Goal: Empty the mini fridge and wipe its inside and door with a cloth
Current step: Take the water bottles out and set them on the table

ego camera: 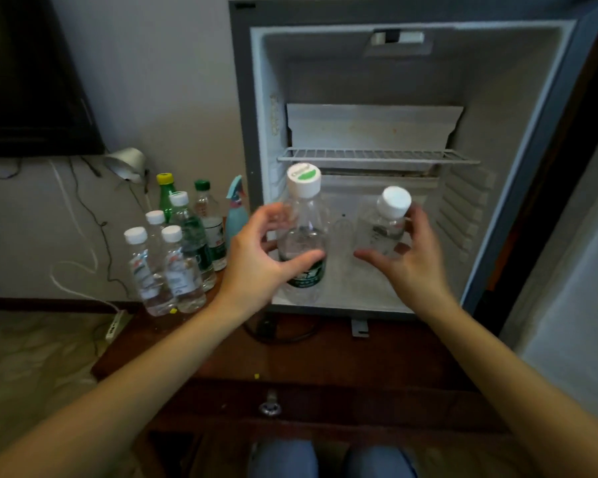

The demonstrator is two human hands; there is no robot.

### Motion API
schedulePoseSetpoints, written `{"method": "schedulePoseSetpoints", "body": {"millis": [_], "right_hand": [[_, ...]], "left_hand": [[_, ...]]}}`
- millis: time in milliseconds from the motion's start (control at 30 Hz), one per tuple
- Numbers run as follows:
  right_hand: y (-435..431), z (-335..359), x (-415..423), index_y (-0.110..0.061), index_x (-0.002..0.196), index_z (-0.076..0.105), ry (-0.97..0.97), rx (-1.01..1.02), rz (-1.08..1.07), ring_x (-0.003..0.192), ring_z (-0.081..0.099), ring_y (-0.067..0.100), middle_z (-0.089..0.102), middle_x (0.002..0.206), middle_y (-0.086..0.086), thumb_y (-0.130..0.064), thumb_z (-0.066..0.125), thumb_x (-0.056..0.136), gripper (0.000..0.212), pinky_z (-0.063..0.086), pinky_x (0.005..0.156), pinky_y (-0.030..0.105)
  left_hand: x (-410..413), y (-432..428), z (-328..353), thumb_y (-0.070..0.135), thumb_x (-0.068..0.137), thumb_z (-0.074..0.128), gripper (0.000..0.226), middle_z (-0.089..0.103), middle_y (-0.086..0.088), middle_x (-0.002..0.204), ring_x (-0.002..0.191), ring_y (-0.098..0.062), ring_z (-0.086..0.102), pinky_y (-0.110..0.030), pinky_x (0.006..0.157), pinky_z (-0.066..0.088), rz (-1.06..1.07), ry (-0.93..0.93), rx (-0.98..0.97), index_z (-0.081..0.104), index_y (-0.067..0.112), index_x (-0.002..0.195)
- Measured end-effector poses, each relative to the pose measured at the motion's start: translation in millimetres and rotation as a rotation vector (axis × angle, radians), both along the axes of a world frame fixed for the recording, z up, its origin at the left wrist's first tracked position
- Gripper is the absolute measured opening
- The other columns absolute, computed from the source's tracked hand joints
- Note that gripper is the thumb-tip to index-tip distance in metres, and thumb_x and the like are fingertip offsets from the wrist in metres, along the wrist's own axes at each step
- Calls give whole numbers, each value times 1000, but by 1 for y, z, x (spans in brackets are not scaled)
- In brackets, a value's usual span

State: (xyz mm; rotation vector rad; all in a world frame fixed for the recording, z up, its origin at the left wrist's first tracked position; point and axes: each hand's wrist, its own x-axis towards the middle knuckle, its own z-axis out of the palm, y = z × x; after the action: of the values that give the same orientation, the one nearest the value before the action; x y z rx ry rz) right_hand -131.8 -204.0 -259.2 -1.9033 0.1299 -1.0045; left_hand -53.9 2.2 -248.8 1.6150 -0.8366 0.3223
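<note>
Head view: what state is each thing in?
Mini fridge: open.
Wire shelf: bare.
Green-label bottle: capped, gripped by left hand.
Small bottle: capped, gripped by right hand.
Bottles beside the fridge: upright, capped.
Spray bottle: upright.

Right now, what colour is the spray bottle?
The spray bottle is light blue; head view.

The left forearm (135, 381) and right forearm (497, 374) are bare, and the knees (283, 460) wear blue cloth, perhaps denim
</note>
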Motion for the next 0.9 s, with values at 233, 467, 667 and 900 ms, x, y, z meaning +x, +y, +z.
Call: {"method": "schedulePoseSetpoints", "body": {"millis": [233, 467, 667, 900], "right_hand": [[90, 34, -3, -35, 127, 39, 7, -109, 285, 115, 54, 13, 53, 127, -6, -19, 88, 61, 84, 54, 89, 34], [170, 14, 55, -23, 126, 44, 63, -133, 417, 112, 55, 12, 56, 122, -6, -23, 91, 58, 82, 51, 94, 41], [206, -19, 104, -18, 132, 43, 215, -80, 415, 118, 50, 14, 55, 129, -2, -22, 89, 61, 84, 44, 98, 32], [231, -52, 147, -17, 133, 43, 317, -37, 377, 124, 47, 16, 52, 134, 0, -22, 90, 59, 89, 42, 101, 33]], "left_hand": [[-8, 111, 19, 27, 61, 85, 61, 62, 13, 109, 97, 8, 59, -6, 78, 46, 236, 27, 5, 54, 24, 113], [18, 186, 0, 45, 54, 79, 71, 58, 10, 112, 102, -4, 57, -28, 87, 49, 421, 103, 75, 52, 23, 115], [58, 209, -32, 32, 61, 84, 66, 58, 4, 118, 108, -14, 56, -32, 91, 47, 500, 204, 98, 51, 20, 118], [96, 206, -66, 32, 63, 86, 72, 58, 5, 115, 105, -12, 55, -30, 89, 46, 522, 246, 124, 52, 13, 124]]}}
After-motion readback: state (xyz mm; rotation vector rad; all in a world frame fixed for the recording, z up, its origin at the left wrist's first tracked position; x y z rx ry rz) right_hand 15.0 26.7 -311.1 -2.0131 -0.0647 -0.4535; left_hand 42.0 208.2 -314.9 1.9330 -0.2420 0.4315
